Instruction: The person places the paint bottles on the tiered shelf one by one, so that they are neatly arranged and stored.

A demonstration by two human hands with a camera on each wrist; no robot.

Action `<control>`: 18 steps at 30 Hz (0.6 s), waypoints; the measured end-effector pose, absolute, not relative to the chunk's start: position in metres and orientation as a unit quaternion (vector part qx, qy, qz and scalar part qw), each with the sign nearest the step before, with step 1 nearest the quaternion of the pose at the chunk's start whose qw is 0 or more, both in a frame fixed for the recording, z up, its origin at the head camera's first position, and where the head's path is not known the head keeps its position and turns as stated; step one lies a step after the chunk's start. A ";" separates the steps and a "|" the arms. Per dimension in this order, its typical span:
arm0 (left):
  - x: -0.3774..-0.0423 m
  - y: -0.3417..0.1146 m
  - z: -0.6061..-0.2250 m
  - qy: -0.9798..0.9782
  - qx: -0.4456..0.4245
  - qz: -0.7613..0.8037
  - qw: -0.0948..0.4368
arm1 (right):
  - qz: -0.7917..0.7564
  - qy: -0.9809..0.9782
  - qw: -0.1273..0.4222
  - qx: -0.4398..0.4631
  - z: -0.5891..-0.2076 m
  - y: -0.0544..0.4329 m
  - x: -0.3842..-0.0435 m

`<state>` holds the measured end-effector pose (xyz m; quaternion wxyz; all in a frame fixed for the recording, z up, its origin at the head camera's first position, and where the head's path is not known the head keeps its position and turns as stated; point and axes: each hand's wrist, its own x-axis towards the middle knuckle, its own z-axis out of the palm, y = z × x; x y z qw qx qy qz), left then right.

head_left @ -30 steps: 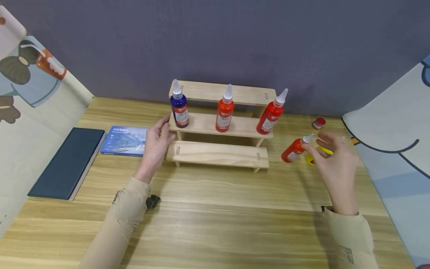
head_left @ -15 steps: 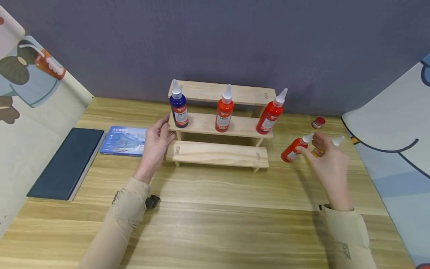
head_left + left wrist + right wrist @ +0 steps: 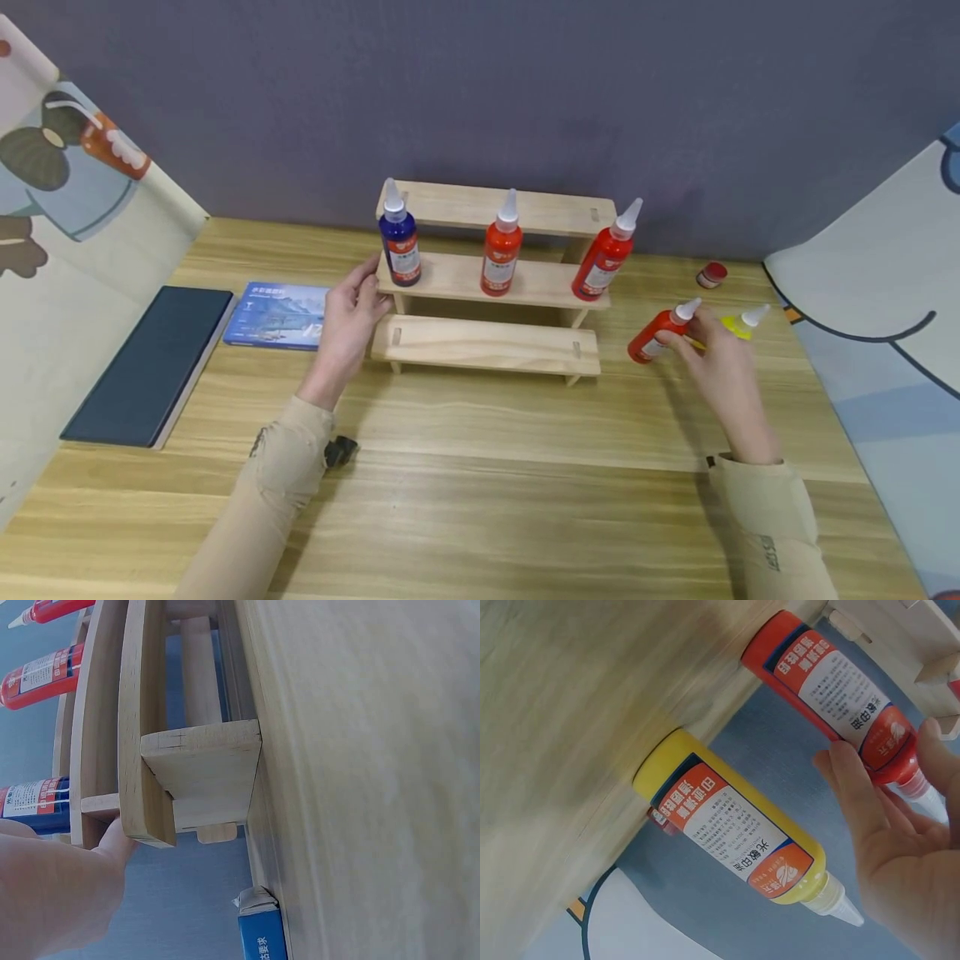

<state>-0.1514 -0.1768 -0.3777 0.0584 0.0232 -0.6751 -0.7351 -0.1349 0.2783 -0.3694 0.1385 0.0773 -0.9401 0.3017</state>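
A three-step wooden display rack [image 3: 487,343] stands at the back of the table. My left hand [image 3: 348,308] holds its left end at the middle step, with one digit under the board in the left wrist view. On that step stand a blue ink bottle [image 3: 400,242] and two red ink bottles, one in the middle [image 3: 501,254] and one at the right [image 3: 602,262]. My right hand [image 3: 723,362] grips another red ink bottle [image 3: 840,697] near its shoulder, right of the rack. Beside it stands a yellow ink bottle [image 3: 727,817], mostly behind the hand in the head view.
A small red-capped jar [image 3: 711,274] sits at the back right. Left of the rack lie a blue box [image 3: 277,315] and a dark flat tablet-like object [image 3: 150,362]. A small black object [image 3: 341,451] is by the left sleeve. A grey wall [image 3: 487,92] rises behind.
My right hand has moved left and closed its fingers round the red bottle, uncovering the yellow bottle's top. The left hand and the rack have stayed in place.
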 end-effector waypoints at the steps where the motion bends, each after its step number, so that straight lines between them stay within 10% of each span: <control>1: -0.151 -0.177 -0.378 -0.675 0.023 -0.735 0.058 | 0.302 -0.940 0.138 0.079 -0.370 0.279 -0.135; 18: -0.150 -0.177 -0.378 -0.675 0.024 -0.735 0.056 | 0.306 -0.938 0.137 0.084 -0.374 0.280 -0.137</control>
